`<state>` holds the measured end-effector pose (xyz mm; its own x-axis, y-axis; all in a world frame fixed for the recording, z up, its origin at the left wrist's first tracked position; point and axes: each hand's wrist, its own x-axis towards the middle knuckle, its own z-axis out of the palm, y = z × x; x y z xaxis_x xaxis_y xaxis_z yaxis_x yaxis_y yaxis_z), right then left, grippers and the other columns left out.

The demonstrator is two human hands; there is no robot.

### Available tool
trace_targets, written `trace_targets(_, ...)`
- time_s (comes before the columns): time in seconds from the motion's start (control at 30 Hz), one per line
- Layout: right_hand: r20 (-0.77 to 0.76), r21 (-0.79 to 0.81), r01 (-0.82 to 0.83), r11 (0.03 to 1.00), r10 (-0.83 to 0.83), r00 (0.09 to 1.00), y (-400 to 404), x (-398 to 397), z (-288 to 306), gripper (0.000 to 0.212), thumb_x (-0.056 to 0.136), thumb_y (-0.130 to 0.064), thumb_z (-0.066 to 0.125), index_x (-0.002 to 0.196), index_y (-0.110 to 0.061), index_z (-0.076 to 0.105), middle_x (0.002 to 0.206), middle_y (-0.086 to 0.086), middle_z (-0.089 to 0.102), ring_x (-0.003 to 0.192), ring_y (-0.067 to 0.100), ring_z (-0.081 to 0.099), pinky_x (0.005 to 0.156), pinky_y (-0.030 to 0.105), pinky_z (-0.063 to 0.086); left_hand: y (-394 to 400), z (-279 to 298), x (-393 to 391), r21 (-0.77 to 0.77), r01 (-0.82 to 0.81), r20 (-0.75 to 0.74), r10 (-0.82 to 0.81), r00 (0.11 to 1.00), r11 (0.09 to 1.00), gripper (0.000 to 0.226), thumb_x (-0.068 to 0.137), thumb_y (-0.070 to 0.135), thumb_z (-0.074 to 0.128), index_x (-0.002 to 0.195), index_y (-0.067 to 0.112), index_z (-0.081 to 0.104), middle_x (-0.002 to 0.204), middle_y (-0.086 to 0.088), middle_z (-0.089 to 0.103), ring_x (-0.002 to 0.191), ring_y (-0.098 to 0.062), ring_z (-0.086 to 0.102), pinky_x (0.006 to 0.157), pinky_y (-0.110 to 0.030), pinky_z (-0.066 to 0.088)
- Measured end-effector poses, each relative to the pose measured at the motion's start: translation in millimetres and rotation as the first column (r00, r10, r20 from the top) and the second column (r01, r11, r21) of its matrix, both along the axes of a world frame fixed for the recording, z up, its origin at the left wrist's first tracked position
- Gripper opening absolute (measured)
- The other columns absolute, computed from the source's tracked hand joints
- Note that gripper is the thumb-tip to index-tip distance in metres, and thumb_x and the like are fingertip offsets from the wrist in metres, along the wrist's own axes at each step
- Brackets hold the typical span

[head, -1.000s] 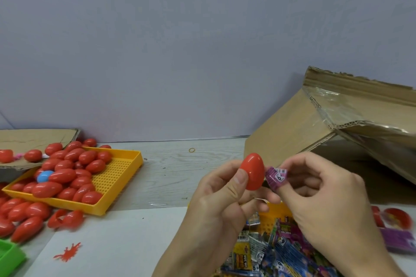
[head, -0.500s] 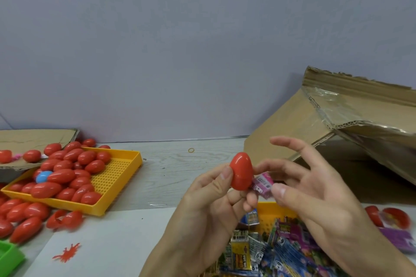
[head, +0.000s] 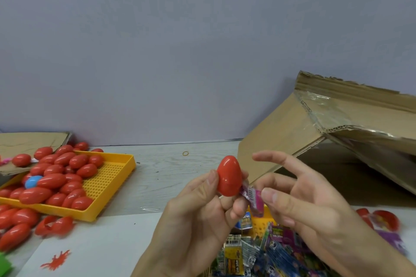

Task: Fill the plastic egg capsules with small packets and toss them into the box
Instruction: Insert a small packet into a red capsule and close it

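The corrugated cardboard box (head: 299, 128), taped and tipped open, sits behind the hands. The right hand (head: 310, 204) has opened from its earlier curl: fingers now spread, thumb pushing the crinkly pink packet (head: 253, 197) into the glossy red egg (head: 229, 175), which the left hand (head: 198, 211) pinches. The packet still sticks out, so filling seems unfinished.
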<state>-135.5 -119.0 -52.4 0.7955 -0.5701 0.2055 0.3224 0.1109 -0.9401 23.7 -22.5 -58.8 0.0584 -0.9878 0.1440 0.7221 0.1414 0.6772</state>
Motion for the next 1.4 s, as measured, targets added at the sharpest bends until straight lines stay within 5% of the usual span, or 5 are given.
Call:
trace_targets(0.2, 0.037, 0.062, -0.079, 0.995, 0.077, 0.996, -1, -1, 2, 0.061, 0.057, -0.032, 0.094, 0.113, -0.027, 0.069, 0.081, 0.012, 0.066, 0.053, 0.013, 0.043, 0.047, 0.026, 0.027, -1, -2, 2, 0.018, 0.008, 0.002, -0.008, 1.0, 1.0, 0.04, 0.075, 0.021, 0.085, 0.102, -0.006, 0.072, 0.095, -0.017, 0.069, 0.066, -0.02, 0.066, 0.067, -0.026, 0.057)
trace_targets(0.47, 0.004, 0.169, 0.355, 0.919, -0.361, 0.933, -4, -1, -1, 0.038, 0.06, -0.014, 0.078, 0.096, -0.028, 0.075, 0.083, 0.011, 0.071, 0.065, 0.016, 0.056, 0.042, 0.02, 0.04, -11, -5, -3, 0.201, -0.301, 0.238, 0.251, 0.938, 0.932, 0.045, 0.065, 0.021, 0.089, 0.095, -0.008, 0.071, 0.091, -0.025, 0.07, 0.064, -0.028, 0.068, 0.057, -0.026, 0.057)
trace_targets(0.67, -0.04, 0.005, 0.482, 0.876, -0.482, 0.875, -2, 3, -4, 0.034, 0.061, -0.028, 0.075, 0.092, -0.04, 0.072, 0.089, 0.007, 0.076, 0.072, 0.014, 0.068, 0.049, 0.02, 0.047, -13, -11, -5, 0.194, -0.373, 0.518, 0.228, 0.824, 0.907, 0.031, 0.067, 0.035, 0.088, 0.088, 0.015, 0.077, 0.085, -0.019, 0.073, 0.073, -0.028, 0.071, 0.065, -0.028, 0.059)
trace_targets(1.23, -0.053, -0.288, 0.473, 0.833, -0.507, 0.86, 2, 6, -5, 0.035, 0.063, -0.043, 0.071, 0.098, -0.045, 0.066, 0.082, -0.002, 0.077, 0.08, 0.011, 0.073, 0.068, 0.021, 0.054, -15, -16, -7, 0.153, -0.381, 0.648, 0.198, 0.735, 0.912, 0.036, 0.07, 0.028, 0.08, 0.097, 0.005, 0.073, 0.081, -0.016, 0.072, 0.066, -0.025, 0.069, 0.065, -0.028, 0.055)
trace_targets(1.4, -0.052, -0.332, 0.491, 0.805, -0.535, 0.843, 1, 7, -8, 0.033, 0.069, -0.022, 0.076, 0.093, -0.043, 0.068, 0.083, -0.002, 0.076, 0.081, 0.01, 0.072, 0.069, 0.016, 0.056, -14, -12, -9, 0.131, -0.383, 0.672, 0.202, 0.713, 0.915, 0.033, 0.072, 0.029, 0.086, 0.094, 0.008, 0.074, 0.072, -0.014, 0.071, 0.059, -0.019, 0.066, 0.061, -0.022, 0.052)
